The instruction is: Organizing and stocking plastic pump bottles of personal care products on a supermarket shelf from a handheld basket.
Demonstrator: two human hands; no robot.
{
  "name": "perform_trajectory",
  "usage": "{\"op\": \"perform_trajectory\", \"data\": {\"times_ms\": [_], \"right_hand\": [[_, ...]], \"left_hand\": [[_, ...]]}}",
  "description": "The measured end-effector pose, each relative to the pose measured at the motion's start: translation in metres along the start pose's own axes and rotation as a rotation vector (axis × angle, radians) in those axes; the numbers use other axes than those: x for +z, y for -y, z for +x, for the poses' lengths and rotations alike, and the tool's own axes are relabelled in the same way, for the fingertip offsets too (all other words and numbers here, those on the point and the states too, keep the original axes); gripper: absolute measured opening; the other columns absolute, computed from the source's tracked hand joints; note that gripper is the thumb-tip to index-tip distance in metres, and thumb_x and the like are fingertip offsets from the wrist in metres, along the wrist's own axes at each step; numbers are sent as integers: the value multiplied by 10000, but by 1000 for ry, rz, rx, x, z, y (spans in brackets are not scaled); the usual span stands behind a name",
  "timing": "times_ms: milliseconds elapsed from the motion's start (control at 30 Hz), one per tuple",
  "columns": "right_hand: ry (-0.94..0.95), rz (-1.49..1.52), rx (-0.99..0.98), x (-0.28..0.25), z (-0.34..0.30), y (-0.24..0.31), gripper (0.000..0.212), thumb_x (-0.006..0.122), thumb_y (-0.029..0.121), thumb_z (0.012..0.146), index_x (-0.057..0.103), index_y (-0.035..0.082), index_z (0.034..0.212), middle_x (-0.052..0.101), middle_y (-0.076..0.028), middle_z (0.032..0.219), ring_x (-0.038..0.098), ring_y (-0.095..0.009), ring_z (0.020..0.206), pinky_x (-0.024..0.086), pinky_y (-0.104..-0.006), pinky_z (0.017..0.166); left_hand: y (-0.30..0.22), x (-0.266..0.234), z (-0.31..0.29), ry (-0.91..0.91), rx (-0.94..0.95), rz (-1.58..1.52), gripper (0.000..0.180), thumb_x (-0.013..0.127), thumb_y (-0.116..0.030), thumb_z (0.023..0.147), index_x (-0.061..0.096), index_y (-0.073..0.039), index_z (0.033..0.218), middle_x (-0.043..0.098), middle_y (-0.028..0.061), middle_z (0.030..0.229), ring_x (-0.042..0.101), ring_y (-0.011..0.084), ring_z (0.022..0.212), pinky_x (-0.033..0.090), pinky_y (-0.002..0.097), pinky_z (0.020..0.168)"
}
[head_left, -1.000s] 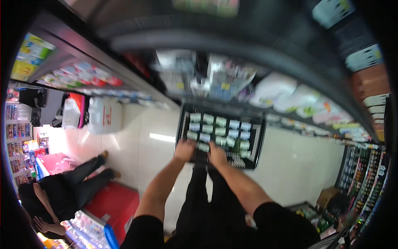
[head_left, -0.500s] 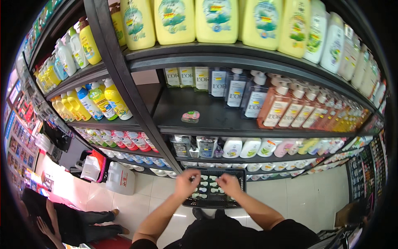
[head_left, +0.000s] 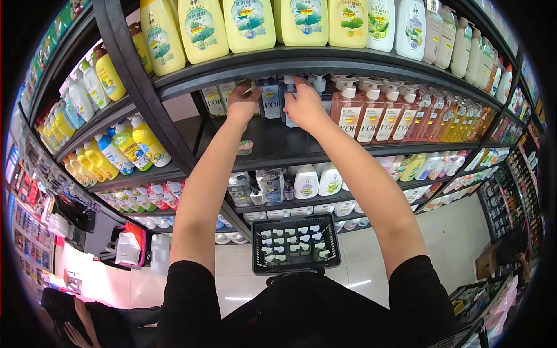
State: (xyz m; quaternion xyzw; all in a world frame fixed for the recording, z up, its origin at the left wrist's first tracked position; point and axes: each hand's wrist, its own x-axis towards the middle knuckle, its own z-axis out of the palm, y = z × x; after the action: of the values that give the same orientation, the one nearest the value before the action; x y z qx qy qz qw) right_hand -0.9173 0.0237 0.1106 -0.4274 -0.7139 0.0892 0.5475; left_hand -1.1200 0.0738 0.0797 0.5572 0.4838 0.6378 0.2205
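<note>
Both my arms reach up to the middle shelf (head_left: 272, 145). My left hand (head_left: 243, 103) has its fingers curled at the upper part of a pale pump bottle in the back row; its fingertips are partly hidden. Beside it, my right hand (head_left: 304, 105) closes around the upper part of a dark-blue pump bottle (head_left: 288, 87), covering much of it. Another dark-blue bottle (head_left: 270, 100) stands between the hands. Below, a black basket (head_left: 256, 243) on the floor holds several upright bottles with pale pump heads (head_left: 290, 239).
Amber-pink pump bottles (head_left: 371, 116) line the shelf to the right. Large yellow bottles (head_left: 249, 26) stand on the shelf above. A small pink-and-green tag (head_left: 245, 147) lies on the middle shelf. A black upright post (head_left: 145, 93) is at left. Another person (head_left: 75, 319) is at lower left.
My hands have risen from above the basket to the bottles on the middle shelf. The basket's contents now show plainly. The view has shifted.
</note>
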Motion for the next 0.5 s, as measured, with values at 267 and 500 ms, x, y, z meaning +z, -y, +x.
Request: {"op": "perform_trajectory", "data": {"times_ms": [267,500], "right_hand": [[407,-141,467,-12,63,-16,418,597,303,979,667,-25,1229,771,-165,801,770,-274,866,555,-380,952],[523,-368,429,-8,59,38,508,597,471,1005,690,35,1250,787,-107,797,782,-194,849,568,-349,922]], "left_hand": [[-14,45,21,167,45,143,621,807,-347,916,617,41,1362,644,209,1397,630,295,1238,502,369,988],[24,26,21,160,4,-120,681,828,-310,919,514,15,1428,665,191,1311,632,284,1218,482,393,1033]]}}
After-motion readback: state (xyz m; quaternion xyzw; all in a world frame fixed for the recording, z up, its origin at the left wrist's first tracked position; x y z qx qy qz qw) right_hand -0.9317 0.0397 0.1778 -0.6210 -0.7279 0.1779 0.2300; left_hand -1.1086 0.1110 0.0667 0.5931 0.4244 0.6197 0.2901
